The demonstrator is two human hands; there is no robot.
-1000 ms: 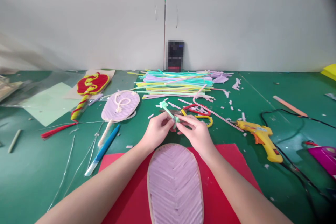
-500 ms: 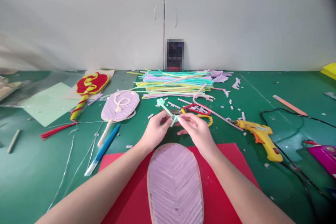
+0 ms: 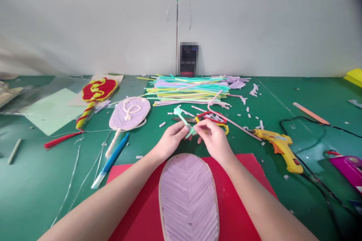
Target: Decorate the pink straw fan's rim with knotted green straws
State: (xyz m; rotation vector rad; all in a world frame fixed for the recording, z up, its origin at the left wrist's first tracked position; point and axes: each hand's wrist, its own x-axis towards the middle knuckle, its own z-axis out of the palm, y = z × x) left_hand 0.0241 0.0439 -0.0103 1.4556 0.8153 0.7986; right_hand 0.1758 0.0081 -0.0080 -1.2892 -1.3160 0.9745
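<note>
Head view caught the green fuzzy stem [image 3: 182,118] just beyond the lilac oval panel [image 3: 189,196]. The left hand [image 3: 171,139] had its grip pinched on the stem's length; the right hand's [image 3: 214,141] fingertips grasped its near end. Good work here probably called for a firm left pinch close to the bend and small, even right-hand turns, sparing the clustered far end. Fingers hid the join; the red-and-yellow handles [image 3: 227,130] beyond the panel were partly covered, and the panel's near edge was cut off.

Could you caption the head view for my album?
Left hand and right hand hold a green pipe cleaner beyond a lilac oval on red card.
</note>
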